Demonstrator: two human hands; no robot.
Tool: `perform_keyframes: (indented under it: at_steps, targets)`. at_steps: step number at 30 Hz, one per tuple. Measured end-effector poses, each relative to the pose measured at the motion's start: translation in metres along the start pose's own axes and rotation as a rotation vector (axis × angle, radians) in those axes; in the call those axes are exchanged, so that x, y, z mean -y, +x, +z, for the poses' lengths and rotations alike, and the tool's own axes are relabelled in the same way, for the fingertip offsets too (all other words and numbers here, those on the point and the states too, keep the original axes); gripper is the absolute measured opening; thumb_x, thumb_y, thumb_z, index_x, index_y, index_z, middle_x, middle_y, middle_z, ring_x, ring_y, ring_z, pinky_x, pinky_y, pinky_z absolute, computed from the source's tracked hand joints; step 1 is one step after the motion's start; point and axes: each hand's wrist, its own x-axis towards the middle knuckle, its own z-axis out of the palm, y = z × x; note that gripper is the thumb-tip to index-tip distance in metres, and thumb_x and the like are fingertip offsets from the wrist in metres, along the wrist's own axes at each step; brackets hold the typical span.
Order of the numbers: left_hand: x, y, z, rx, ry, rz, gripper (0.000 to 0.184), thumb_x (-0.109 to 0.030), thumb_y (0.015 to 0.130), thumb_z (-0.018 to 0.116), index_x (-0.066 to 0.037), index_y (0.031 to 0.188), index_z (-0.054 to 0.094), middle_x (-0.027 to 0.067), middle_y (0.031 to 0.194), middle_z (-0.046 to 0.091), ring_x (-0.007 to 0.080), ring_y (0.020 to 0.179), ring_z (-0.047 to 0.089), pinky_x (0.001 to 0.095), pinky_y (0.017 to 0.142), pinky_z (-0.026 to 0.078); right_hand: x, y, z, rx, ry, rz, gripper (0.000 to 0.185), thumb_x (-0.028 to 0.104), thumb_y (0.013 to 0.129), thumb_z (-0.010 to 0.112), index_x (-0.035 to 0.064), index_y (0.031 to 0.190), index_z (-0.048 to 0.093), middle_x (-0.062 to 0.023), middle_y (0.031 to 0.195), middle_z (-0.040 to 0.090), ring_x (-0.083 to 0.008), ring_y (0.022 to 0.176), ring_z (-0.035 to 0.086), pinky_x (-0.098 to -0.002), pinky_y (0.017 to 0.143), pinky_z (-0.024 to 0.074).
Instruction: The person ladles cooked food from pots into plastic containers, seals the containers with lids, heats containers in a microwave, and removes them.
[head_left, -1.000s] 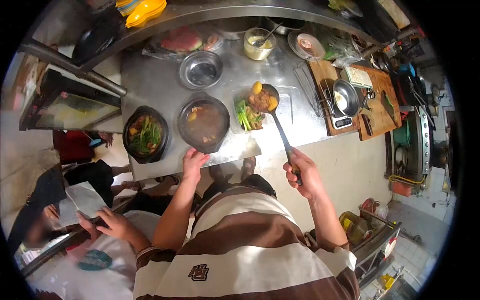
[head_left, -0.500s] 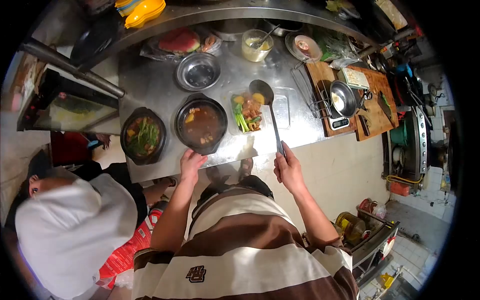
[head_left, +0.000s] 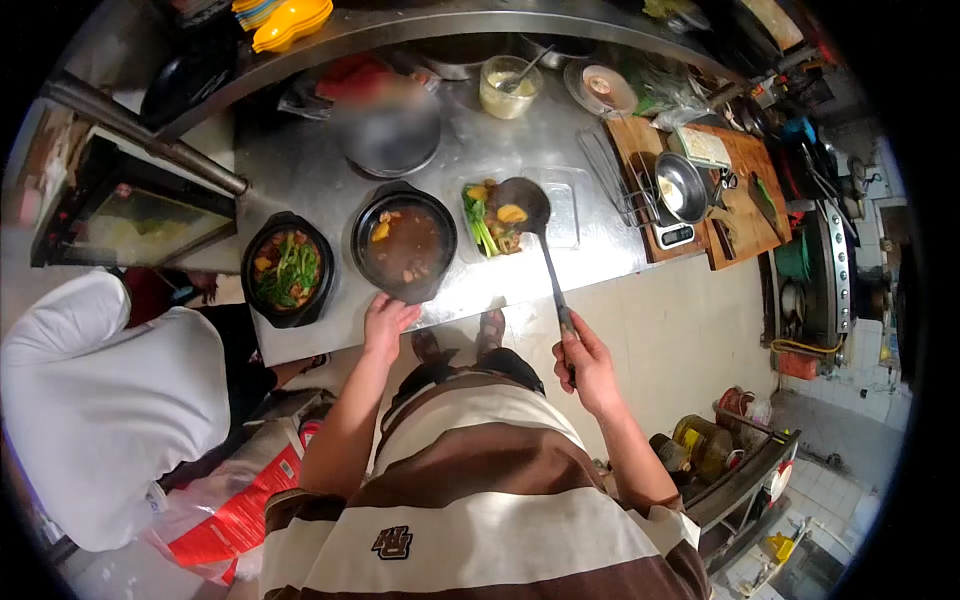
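My right hand (head_left: 587, 358) is closed round the handle of a dark ladle (head_left: 537, 211). The ladle's bowl, with a yellow chunk in it, is over the right part of a clear plastic container (head_left: 563, 213) of greens and meat (head_left: 486, 228). At the near edge of a black clay pot (head_left: 430, 287), the fingertips of my left hand (head_left: 386, 325) touch or nearly touch the rim; its fingers are spread and hold nothing. Brown broth with a few chunks fills that pot. To its left stands a second black pot (head_left: 288, 270) with greens on top.
A metal bowl (head_left: 683, 188) rests on a scale (head_left: 673, 236) beside cutting boards (head_left: 740, 190). Behind the container are a jar with a spoon (head_left: 508, 88) and a round lidded tub (head_left: 600, 88). A person in white (head_left: 120, 400) is at the left, beside a red-and-white bag (head_left: 235, 510).
The ladle has tipped its load into the container, risen a little and now holds a yellow chunk over it. The person in white has straightened and moved left. My left hand has stayed by the pot.
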Motion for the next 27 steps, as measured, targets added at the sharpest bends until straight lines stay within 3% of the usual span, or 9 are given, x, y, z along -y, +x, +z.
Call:
perform_keyframes:
  at_steps: [4, 7, 16, 27]
  targets:
    - [-0.005, -0.001, 0.005, -0.001, -0.042, -0.046, 0.026, -0.006, 0.086, 0.053, -0.003, 0.11, 0.045, 0.0127, 0.104, 0.059, 0.0273, 0.096, 0.059, 0.0407, 0.088, 0.048, -0.025, 0.009, 0.003, -0.008, -0.172, -0.125, 0.05, 0.015, 0.096, 0.043, 0.0045, 0.141, 0.025, -0.0007, 0.07, 0.045, -0.0061, 0.045, 0.038, -0.0205, 0.036, 0.0307]
    - [-0.005, -0.004, 0.005, -0.003, -0.09, -0.037, 0.025, -0.004, 0.086, 0.052, -0.002, 0.11, 0.045, 0.0131, 0.104, 0.058, 0.0285, 0.096, 0.059, 0.0424, 0.089, 0.048, -0.027, 0.006, 0.006, -0.073, -0.168, -0.162, 0.05, 0.014, 0.094, 0.044, 0.0007, 0.14, 0.027, -0.0005, 0.065, 0.045, -0.0071, 0.047, 0.042, -0.0222, 0.04, 0.0347]
    - [0.006, 0.004, -0.002, 0.011, -0.1, -0.026, 0.022, -0.002, 0.086, 0.05, -0.003, 0.108, 0.046, 0.0135, 0.104, 0.058, 0.0299, 0.096, 0.059, 0.0438, 0.089, 0.048, -0.024, 0.0, 0.002, -0.087, -0.079, -0.158, 0.05, 0.014, 0.095, 0.043, 0.0009, 0.14, 0.027, 0.0012, 0.064, 0.043, -0.0053, 0.048, 0.039, -0.02, 0.042, 0.0338]
    - [0.009, 0.001, 0.005, -0.102, -0.107, 0.016, 0.025, -0.007, 0.088, 0.056, -0.005, 0.11, 0.046, 0.0105, 0.104, 0.058, 0.0278, 0.094, 0.06, 0.0419, 0.086, 0.05, -0.017, 0.047, -0.019, 0.021, -0.398, -0.192, 0.047, 0.019, 0.094, 0.046, 0.0091, 0.139, 0.034, -0.0033, 0.067, 0.052, -0.0078, 0.054, 0.045, -0.0249, 0.051, 0.0411]
